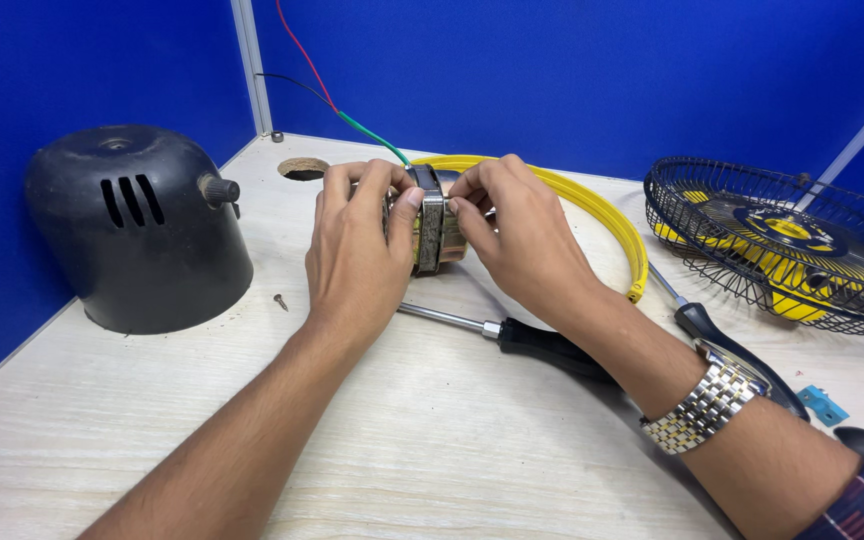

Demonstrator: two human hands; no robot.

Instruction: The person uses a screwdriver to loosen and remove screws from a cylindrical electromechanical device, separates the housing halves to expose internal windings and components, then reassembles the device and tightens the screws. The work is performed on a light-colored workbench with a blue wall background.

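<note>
The round grey metal fan motor [430, 232] sits upright between the 2 hands, the left hand [357, 250] gripping its left side and the right hand [520, 240] pinching its right edge. A black-handled steel screwdriver [512, 335] lies on the pale wooden table [432, 450] just below both wrists.

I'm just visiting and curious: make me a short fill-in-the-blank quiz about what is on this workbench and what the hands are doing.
1. Both the left hand and the right hand grip a small metal ____ with green and red wires.
2. The black dome-shaped housing lies on the person's ____ side.
3. The black wire fan guard has ____ blades behind it.
4. A black-handled screwdriver lies on the pale wooden ____.

Missing words: motor; left; yellow; table
</note>
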